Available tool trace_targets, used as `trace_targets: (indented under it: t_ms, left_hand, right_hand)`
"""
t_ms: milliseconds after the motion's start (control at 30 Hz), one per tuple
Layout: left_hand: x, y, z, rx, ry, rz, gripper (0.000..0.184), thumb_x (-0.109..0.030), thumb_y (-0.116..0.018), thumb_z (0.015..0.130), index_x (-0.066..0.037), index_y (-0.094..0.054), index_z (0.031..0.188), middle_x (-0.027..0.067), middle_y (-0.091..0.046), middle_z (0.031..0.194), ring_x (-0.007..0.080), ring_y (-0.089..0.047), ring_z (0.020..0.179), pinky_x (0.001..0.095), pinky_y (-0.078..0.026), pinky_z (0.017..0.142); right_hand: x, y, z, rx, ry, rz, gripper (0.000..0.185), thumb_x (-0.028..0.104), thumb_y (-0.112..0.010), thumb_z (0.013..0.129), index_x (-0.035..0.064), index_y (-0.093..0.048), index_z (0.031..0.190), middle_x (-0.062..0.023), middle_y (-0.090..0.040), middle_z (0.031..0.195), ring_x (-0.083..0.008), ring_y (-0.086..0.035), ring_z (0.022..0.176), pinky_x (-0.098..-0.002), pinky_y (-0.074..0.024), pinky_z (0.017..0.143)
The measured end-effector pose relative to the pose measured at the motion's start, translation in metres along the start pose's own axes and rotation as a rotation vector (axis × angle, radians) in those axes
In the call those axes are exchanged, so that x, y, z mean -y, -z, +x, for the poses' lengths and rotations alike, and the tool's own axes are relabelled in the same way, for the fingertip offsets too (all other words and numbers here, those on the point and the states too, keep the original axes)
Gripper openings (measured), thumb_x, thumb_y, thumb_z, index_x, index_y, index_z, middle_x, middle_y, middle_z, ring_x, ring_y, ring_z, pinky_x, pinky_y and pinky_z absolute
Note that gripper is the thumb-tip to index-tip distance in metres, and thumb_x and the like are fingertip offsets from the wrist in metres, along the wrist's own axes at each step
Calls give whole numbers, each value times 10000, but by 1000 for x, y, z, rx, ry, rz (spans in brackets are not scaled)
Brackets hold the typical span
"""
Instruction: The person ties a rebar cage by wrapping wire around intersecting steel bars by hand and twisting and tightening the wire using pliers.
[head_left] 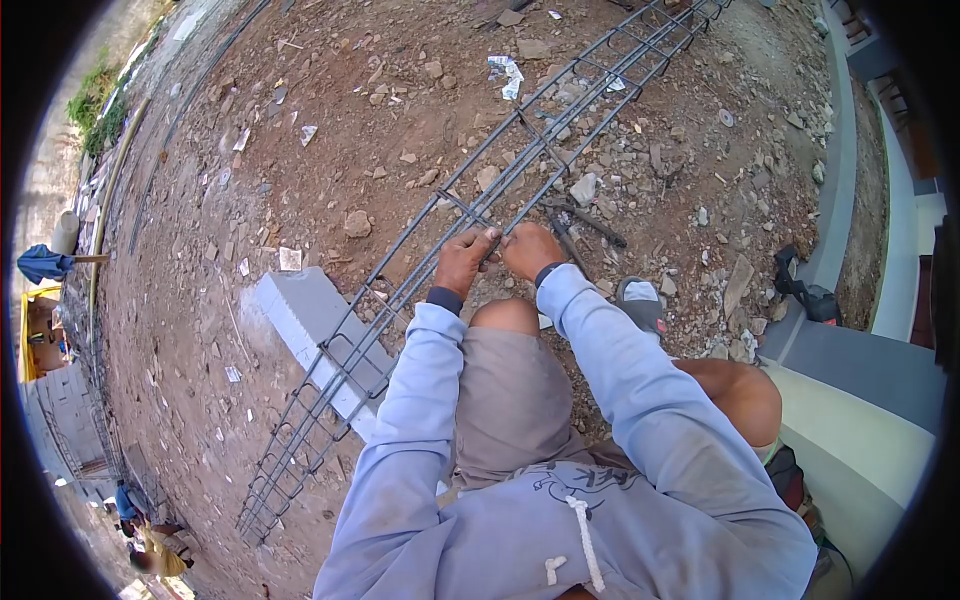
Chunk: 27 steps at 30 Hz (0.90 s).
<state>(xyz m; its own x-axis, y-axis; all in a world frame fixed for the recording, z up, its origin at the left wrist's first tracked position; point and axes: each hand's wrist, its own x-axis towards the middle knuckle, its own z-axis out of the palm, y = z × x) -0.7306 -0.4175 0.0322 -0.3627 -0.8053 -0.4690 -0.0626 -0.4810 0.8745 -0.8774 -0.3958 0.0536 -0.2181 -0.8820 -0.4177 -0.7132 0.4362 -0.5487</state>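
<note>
A long rebar cage (562, 150) of thin steel bars and square stirrups runs diagonally from upper right to lower left in front of me. My left hand (464, 262) is closed at the cage, its fingers pinched around the near bars beside a stirrup. Right next to it, my right hand (530, 250) is closed against the nearest bar. Whatever sits between its fingertips is too small or hidden to make out. A dark long-handled tool, like pincers (598, 228), lies on the dirt just beyond my right wrist.
A grey concrete block (318, 310) lies under the cage's lower part. Rubble and paper scraps (508, 78) litter the dirt ground. To the right are a low wall (850, 380) and a black bag-like item (806, 288). Another person (158, 552) is far off at lower left.
</note>
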Motion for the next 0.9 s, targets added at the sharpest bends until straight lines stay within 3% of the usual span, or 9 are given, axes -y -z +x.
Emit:
trace_targets:
  t_ms: [433,533,600,700,800,900]
  left_hand:
    - [1,3,3,61,-27,261,310,-193,-688,809,10,-543,992,108,-629,852,159,-610,732,286,-480,582]
    - [1,2,4,44,-114,485,288,-186,-674,811,14,-538,967,130,-635,830,200,-627,729,322,-486,602]
    - [4,2,5,6,-201,689,253,-172,-649,824,0,-532,967,135,-631,804,198,-622,702,333,-477,603]
    - [13,-4,3,-109,-455,817,231,-160,-645,806,-10,-541,948,176,-631,816,297,-627,722,376,-480,635]
    - [10,-8,0,-158,-467,913,236,-185,-645,794,-31,-548,944,192,-635,840,371,-616,775,416,-481,671]
    - [10,-15,1,-238,-387,990,260,-230,-665,770,-47,-565,926,195,-643,841,382,-618,788,438,-481,686]
  right_hand:
    - [-27,-12,28,65,209,23,276,270,-670,749,8,-686,834,-248,-635,897,-389,-618,879,-446,-485,801]
    - [-25,-10,27,61,246,14,213,207,-574,771,19,-673,794,-244,-624,832,-400,-602,837,-468,-469,783]
    - [-23,-3,29,150,219,3,285,254,-620,779,-11,-671,871,-260,-621,927,-387,-601,917,-448,-467,831]
    - [-15,0,25,174,117,-31,363,301,-628,796,-35,-664,929,-266,-620,994,-382,-599,969,-434,-462,873]
    - [-6,5,20,187,22,-34,376,304,-598,806,-38,-661,947,-267,-613,1032,-380,-593,1000,-423,-455,900]
    - [-1,2,17,154,-84,0,366,277,-564,795,-32,-662,962,-269,-599,1073,-371,-585,1031,-412,-452,916]
